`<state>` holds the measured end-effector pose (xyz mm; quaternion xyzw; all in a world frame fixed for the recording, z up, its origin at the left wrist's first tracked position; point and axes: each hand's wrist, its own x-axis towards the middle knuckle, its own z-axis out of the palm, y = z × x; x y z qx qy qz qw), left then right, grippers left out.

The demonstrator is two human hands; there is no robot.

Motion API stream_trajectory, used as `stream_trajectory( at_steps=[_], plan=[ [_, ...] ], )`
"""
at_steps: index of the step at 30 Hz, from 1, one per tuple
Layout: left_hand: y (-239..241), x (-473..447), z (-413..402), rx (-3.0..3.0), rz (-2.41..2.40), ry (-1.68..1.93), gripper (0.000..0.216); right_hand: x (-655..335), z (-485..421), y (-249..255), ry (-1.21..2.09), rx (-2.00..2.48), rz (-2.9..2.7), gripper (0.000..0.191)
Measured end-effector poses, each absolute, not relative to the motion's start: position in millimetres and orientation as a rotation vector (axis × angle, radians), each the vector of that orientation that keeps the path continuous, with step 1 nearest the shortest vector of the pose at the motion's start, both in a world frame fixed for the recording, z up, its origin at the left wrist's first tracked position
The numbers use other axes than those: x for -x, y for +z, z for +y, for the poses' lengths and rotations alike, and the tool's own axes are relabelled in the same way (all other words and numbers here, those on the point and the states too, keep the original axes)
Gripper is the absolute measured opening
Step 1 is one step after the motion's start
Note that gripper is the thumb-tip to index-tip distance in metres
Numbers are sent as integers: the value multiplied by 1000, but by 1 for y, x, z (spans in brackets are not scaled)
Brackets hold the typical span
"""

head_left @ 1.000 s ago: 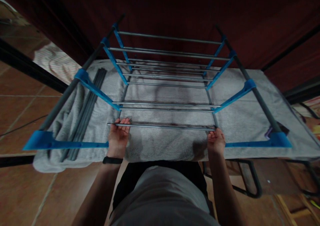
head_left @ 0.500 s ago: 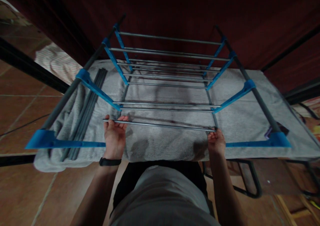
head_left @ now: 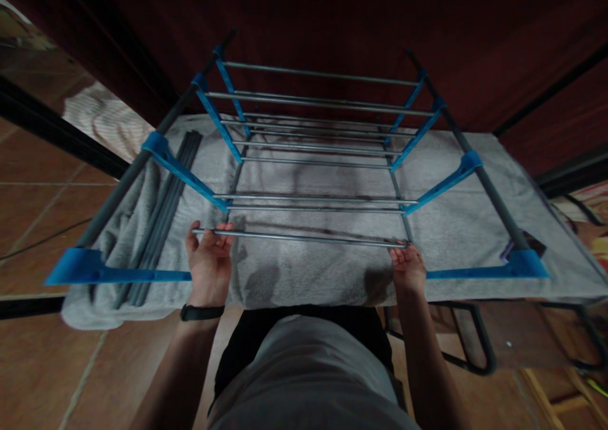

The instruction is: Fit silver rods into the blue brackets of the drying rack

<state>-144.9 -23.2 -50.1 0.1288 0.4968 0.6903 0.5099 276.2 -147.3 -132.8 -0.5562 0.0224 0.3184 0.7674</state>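
A thin metal rod [head_left: 304, 237] runs level between my two hands, just in front of the rack. My left hand [head_left: 211, 256], palm up with a dark wristband below it, is closed on the rod's left end. At the other end, the fingers of my right hand [head_left: 409, 266] grip the rod's tip. The rack [head_left: 323, 102] has grey side tubes, blue plastic brackets and several crossbars. Its nearest left bracket [head_left: 142, 275] passes behind my left wrist, and the nearest right bracket [head_left: 475, 271] ends by my right hand.
Several grey tubes [head_left: 164, 221] lie on the grey towel [head_left: 304, 278] at the left. A small dark purple item [head_left: 510, 247] rests near the right bracket. Behind the rack hangs a dark red curtain [head_left: 323, 18]. A metal-framed chair [head_left: 522, 335] stands at the lower right.
My left hand has shifted slightly left along the rod's end. My right hand has moved a touch left, and the rod stays between both hands.
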Motion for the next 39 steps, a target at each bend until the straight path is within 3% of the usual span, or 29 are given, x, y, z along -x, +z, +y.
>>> stream_trajectory(
  at_steps=[4, 15, 27, 39],
  plan=[
    [-46, 142, -25, -279, 1204, 1679, 18, -278, -147, -132, 718, 1215, 58, 21],
    [-10, 132, -37, -429, 1180, 1776, 23, -280, -150, -137, 745, 1194, -12, 24],
    [24, 121, -52, -685, 1130, 1828, 13, -280, -149, -140, 750, 1208, -6, 26],
    [24, 110, -55, -749, 1084, 1745, 17, -278, -147, -142, 821, 1220, -14, 14]
  ],
)
